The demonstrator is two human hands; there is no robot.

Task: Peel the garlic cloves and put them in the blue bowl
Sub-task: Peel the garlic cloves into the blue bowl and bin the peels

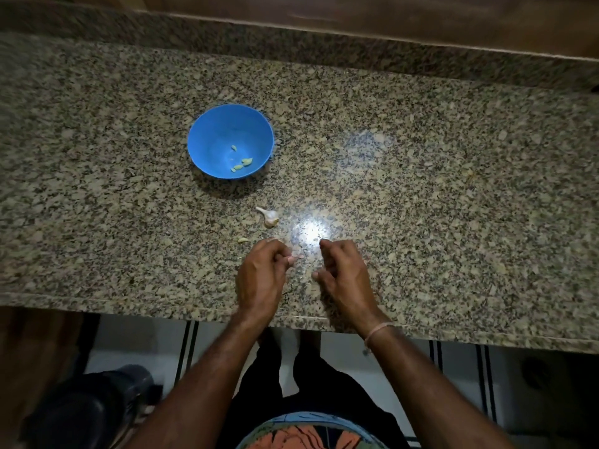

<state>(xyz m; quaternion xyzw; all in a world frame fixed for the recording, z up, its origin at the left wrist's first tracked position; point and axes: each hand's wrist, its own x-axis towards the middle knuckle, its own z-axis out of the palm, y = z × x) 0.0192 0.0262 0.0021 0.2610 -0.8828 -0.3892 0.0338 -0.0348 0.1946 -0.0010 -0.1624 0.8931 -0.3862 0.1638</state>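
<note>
Several peeled cloves lie in the smooth plastic blue bowl, at 11 o'clock from my hands, near enough for dropping. My left hand pinches a small pinkish clove over the speckled granite desk. My right hand is curled; whether it holds anything I cannot tell. The papery garlic bulb waits at 12 o'clock.

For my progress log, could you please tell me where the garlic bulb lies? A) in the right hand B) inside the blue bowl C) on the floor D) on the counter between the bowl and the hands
D: the garlic bulb lies on the counter, nearer than the blue bowl and just beyond the left hand, which pinches a small garlic piece.
</note>
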